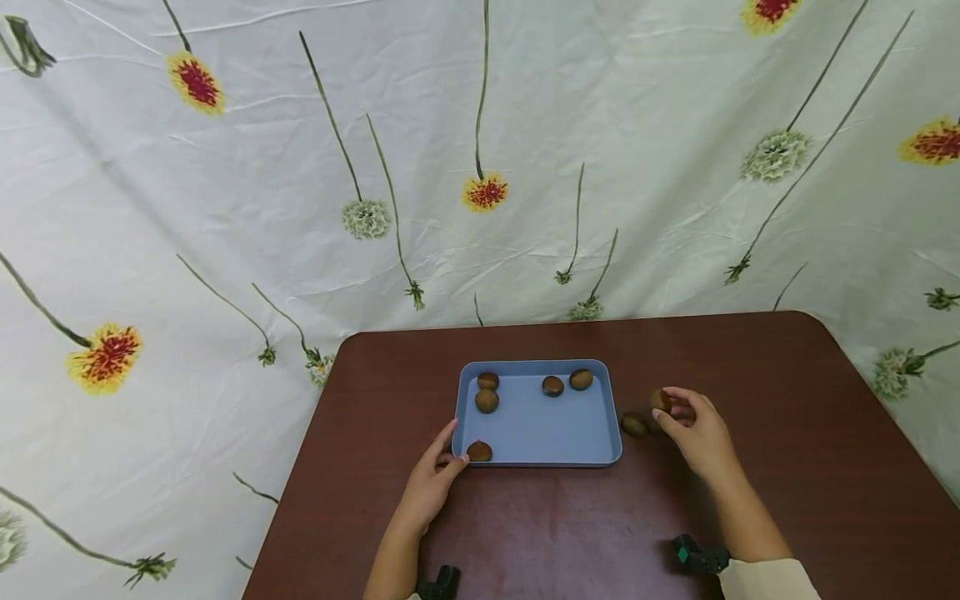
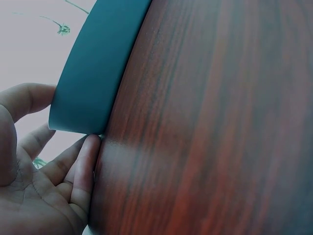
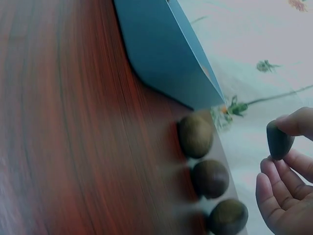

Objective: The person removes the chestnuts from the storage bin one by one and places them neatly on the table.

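Observation:
Pinched between thumb and fingertips, a brown chestnut (image 3: 279,140) is in my right hand (image 1: 703,433), raised above the table just right of the tray. Beneath that hand, three more chestnuts (image 3: 210,178) lie in a row on the wood beside the tray's corner; in the head view the fingers partly hide them. My left hand (image 1: 429,490) grips the near left corner of the blue rectangular tray (image 1: 536,458), thumb at the front rim and fingers along the left side. Several chestnuts (image 1: 487,401) sit inside the tray, one (image 1: 479,452) close to the left thumb.
The tray rests on a dark reddish-brown wooden table (image 1: 555,517) with rounded far corners. Behind it hangs a white cloth (image 1: 442,100) printed with flowers. Dark devices (image 1: 699,556) are strapped at both wrists.

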`<state>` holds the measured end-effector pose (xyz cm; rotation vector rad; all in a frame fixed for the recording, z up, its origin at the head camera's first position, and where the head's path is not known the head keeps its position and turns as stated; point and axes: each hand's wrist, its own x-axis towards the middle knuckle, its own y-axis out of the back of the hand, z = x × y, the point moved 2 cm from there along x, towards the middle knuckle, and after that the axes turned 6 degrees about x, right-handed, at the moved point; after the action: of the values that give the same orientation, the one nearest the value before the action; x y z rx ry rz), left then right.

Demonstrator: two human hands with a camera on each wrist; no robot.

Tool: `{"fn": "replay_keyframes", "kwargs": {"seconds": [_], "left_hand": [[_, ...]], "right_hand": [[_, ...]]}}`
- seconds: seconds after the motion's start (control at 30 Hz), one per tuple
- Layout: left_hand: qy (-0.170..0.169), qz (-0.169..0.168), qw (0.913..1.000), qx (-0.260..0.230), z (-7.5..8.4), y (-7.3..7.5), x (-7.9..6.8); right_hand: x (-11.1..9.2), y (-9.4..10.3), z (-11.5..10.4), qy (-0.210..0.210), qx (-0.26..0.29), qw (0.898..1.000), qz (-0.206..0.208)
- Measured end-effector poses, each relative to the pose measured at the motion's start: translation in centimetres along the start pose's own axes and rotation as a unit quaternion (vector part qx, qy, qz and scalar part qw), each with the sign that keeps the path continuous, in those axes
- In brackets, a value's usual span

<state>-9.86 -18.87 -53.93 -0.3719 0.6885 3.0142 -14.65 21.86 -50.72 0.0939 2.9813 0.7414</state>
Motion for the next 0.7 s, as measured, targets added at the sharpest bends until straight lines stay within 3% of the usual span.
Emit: {"fn": "replay_keyframes", "kwargs": {"seconds": [0.37, 0.7], "left_hand": [[0.001, -0.003, 1.0, -0.006, 0.0, 0.0, -0.1], [0.006, -0.001, 0.9999, 0.009, -1.9, -0.1, 0.9]], "right_hand": [[-0.2, 2.8, 1.7, -0.046, -0.003, 0.999, 0.019], [0.1, 4.2, 3.5, -0.086, 0.014, 0.995, 0.042]]}}
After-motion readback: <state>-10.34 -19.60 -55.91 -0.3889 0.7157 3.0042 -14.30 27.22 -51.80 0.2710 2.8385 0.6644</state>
